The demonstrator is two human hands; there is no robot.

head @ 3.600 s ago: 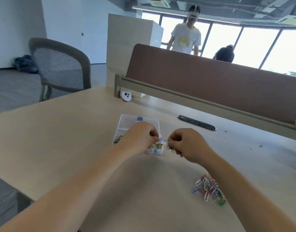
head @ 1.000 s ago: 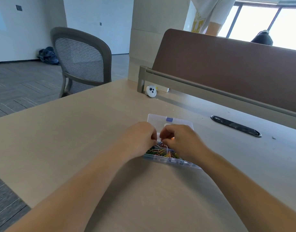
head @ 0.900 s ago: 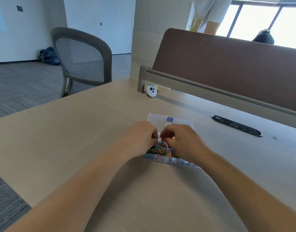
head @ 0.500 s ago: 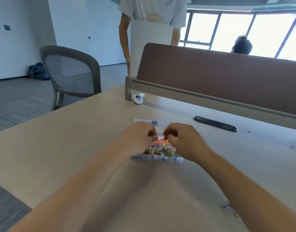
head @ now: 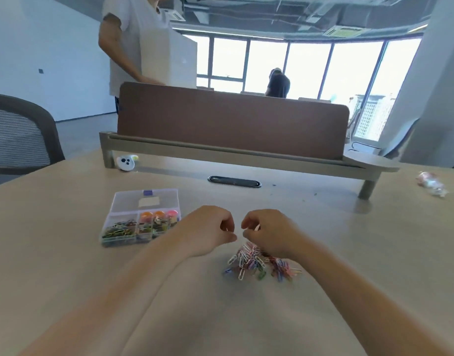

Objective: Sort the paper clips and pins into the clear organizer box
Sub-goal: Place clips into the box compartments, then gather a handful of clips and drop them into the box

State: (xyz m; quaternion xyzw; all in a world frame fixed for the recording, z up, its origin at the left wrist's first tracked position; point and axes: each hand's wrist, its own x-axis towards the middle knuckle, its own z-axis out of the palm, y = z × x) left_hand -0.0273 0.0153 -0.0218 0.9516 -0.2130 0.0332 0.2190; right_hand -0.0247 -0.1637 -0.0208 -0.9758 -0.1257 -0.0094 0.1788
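Note:
The clear organizer box [head: 118, 238] lies open at the left of the desk, its lid flat behind it. Its compartments hold colourful paper clips, and round orange and pink pin heads [head: 157, 215] show in the far compartment. A loose pile of coloured paper clips [head: 259, 263] lies on the desk to the right of the box. My left hand [head: 208, 231] hovers just left of the pile with curled fingers, and nothing shows in it. My right hand [head: 268, 233] is curled over the pile's far edge, fingertips at the clips. Whether it grips any is hidden.
A brown divider panel [head: 231, 122] on a grey rail crosses the back of the desk, with a black cable slot [head: 233, 181] before it. A small white round gadget [head: 126, 163] sits far left, a crumpled wrapper [head: 431, 183] far right. A mesh chair [head: 17, 140] stands left; a person stands behind the divider.
Both hands have left the organizer box and moved right to the loose clip pile. The view has swung right and up, so the box now lies to the left.

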